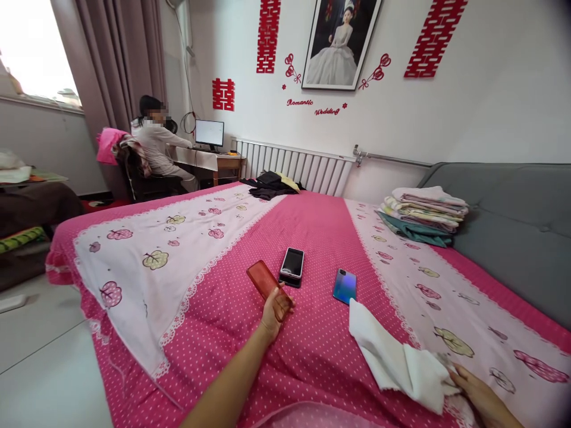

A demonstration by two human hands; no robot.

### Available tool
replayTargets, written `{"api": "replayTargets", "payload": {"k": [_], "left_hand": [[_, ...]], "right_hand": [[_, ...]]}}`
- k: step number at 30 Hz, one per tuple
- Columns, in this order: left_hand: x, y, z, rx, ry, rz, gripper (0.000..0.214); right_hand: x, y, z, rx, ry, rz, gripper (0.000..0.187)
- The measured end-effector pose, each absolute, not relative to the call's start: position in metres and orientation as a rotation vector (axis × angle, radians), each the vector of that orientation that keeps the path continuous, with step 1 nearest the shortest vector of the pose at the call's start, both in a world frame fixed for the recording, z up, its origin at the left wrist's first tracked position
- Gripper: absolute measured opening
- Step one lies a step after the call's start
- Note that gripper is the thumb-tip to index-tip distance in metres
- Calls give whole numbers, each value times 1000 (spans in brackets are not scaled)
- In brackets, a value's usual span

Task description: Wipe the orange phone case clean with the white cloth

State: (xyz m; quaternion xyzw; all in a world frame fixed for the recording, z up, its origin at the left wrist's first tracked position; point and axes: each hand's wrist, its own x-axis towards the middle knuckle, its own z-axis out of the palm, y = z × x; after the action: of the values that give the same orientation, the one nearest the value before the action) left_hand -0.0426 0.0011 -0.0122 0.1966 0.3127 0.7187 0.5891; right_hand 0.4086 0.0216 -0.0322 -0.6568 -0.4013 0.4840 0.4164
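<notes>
My left hand (273,310) is closed around the lower end of a translucent orange-red phone case (262,278), held tilted over the bed. Just beyond it, a phone with a pale edge (293,263) lies on top of another dark one, screen up. To the right rests a shiny blue phone (345,286), its camera side facing up. A white cloth (401,362) trails from my right hand (475,389), which pinches its right end near the bed's front right. The cloth's far corner reaches the lower edge of the blue phone.
A pink dotted bedspread (312,220) covers the bed. Dark clothes (272,185) lie at its far edge, and folded fabrics (423,211) are stacked by the grey headboard (513,226). Beyond the bed, a person (154,145) sits at a desk with a monitor (209,133).
</notes>
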Motion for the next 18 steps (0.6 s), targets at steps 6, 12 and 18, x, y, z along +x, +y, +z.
{"api": "replayTargets", "payload": {"k": [6,12,18], "left_hand": [[-42,-1,-11,450,738,1673,55],[-41,-2,-8,442,744,1673,54],[-42,-4,-4,446,753,1680,52]], "right_hand": [[409,23,-32,-1643,-956,1287,40],[403,17,-27,-1628,-915,1297,35],[391,11,-14,-1575,-848,1274,23]]}}
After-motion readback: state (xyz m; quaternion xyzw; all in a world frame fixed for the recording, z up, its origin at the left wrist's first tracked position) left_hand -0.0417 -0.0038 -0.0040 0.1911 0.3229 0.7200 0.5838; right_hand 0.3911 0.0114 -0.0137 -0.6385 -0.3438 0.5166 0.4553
